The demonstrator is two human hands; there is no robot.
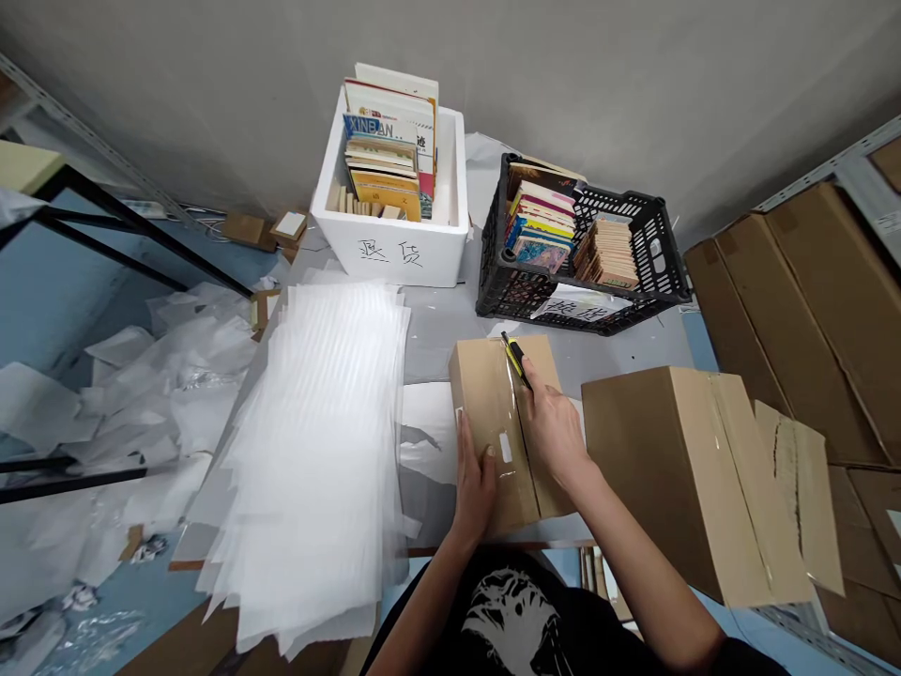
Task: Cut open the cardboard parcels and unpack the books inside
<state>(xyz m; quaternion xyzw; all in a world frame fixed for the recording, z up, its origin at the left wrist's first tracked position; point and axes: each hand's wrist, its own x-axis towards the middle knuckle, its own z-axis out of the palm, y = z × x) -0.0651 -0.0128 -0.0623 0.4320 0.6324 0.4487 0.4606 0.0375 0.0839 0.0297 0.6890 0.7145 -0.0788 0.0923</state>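
Note:
A taped cardboard box (517, 507) sits near the table's front edge, directly before me. My right hand (556, 422) grips a black and yellow utility knife (517, 359), its tip at the far end of the tape along the box's top seam. My left hand (476, 479) rests on the box's left side and top edge, fingers stretched out and thumb on top. A small white label (505, 448) lies on the box top between the two hands.
Stacked white foam sheets (316, 422) cover the table's left. Behind stand a white foam bin (394, 249) and a black crate (584, 305), both with books. A larger carton (633, 460) is at right; brown boxes (809, 282) line that side. Wrapping scraps (175, 376) litter the floor.

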